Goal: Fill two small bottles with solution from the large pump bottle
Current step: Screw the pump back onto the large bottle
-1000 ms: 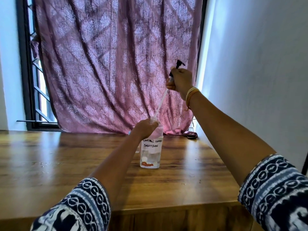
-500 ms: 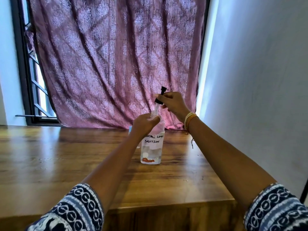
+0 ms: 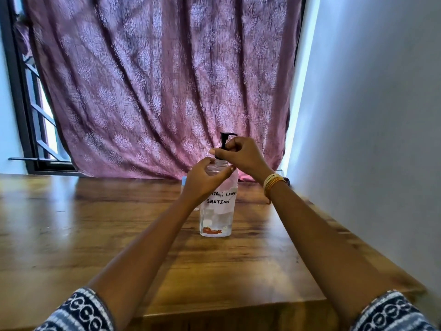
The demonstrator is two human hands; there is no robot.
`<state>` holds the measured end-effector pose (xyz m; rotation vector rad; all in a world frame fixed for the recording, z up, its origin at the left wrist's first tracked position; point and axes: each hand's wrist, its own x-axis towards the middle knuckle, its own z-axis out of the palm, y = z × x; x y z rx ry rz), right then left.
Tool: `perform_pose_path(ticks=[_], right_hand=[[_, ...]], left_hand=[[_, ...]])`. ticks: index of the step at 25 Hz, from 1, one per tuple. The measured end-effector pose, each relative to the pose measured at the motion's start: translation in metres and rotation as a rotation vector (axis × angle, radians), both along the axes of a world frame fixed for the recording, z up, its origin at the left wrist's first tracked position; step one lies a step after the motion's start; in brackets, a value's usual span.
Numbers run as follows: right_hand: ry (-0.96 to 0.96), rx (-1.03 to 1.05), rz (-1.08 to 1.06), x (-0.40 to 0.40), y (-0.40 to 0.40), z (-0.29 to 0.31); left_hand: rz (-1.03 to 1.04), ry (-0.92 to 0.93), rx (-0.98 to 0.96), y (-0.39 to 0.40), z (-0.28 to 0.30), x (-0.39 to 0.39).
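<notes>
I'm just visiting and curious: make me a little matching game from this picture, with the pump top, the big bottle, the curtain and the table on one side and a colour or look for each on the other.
Things:
1. pump head
2. large bottle
3. curtain
4. table

Looks:
A. glossy brown wood
B. clear, with a handwritten white label
C. black
D. mauve with a pale pattern

Pairs: 1-C, 2-B, 3-D, 4-A
</notes>
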<state>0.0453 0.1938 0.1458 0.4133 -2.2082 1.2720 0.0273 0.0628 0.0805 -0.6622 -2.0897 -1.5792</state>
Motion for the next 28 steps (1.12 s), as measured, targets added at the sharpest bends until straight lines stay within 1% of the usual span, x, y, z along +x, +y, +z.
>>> perform_pose_path(ticks=[2, 3, 4, 6, 7, 8, 10, 12, 14, 15, 18, 20, 21, 23, 25, 26, 28], right_hand=[[-0.023, -0.001, -0.010, -0.004, -0.006, -0.003], [-0.057, -0.026, 0.067, -0.007, -0.007, -0.004], [-0.100, -0.104, 0.185, -0.010, -0.005, -0.005], [-0.214, -0.315, 0.438, -0.014, 0.005, -0.007], [-0.244, -0.369, 0.533, -0.015, 0.012, -0.009], [-0.245, -0.383, 0.583, -0.017, 0.017, -0.011], [-0.210, -0.384, 0.548, -0.021, 0.020, -0.014], [-0.156, -0.303, 0.426, -0.027, 0.015, -0.014], [-0.152, -0.239, 0.413, -0.031, 0.006, -0.014], [-0.173, -0.243, 0.468, -0.032, 0.004, -0.014], [-0.244, -0.375, 0.728, -0.026, 0.014, -0.013], [-0.231, -0.421, 0.774, -0.025, 0.025, -0.015], [-0.219, -0.440, 0.750, -0.024, 0.027, -0.018], [-0.176, -0.440, 0.626, -0.023, 0.021, -0.020], [-0.118, -0.374, 0.508, -0.023, 0.015, -0.021], [-0.111, -0.341, 0.497, -0.021, 0.011, -0.020], [-0.162, -0.324, 0.586, -0.017, 0.012, -0.019]], left_hand=[[-0.021, -0.017, 0.064, 0.001, -0.002, -0.001], [-0.028, -0.022, 0.083, 0.002, -0.003, -0.001], [-0.026, -0.020, 0.091, 0.002, -0.003, -0.002], [-0.014, -0.005, 0.096, 0.003, -0.005, -0.006], [-0.006, 0.012, 0.093, 0.003, -0.006, -0.005], [0.000, 0.027, 0.088, 0.003, -0.008, -0.006], [-0.016, 0.042, 0.085, 0.002, -0.011, -0.010], [-0.056, 0.054, 0.088, 0.002, -0.013, -0.014], [-0.069, 0.064, 0.098, 0.001, -0.014, -0.016], [-0.062, 0.071, 0.093, 0.000, -0.014, -0.016], [-0.042, 0.055, 0.059, -0.001, -0.013, -0.012], [-0.055, 0.034, 0.058, -0.001, -0.013, -0.009], [-0.062, 0.030, 0.057, -0.001, -0.013, -0.007], [-0.072, 0.027, 0.045, -0.001, -0.012, -0.004], [-0.079, 0.025, 0.048, -0.001, -0.013, -0.003], [-0.078, 0.024, 0.053, -0.001, -0.013, -0.003], [-0.071, 0.026, 0.053, -0.001, -0.013, -0.002]])
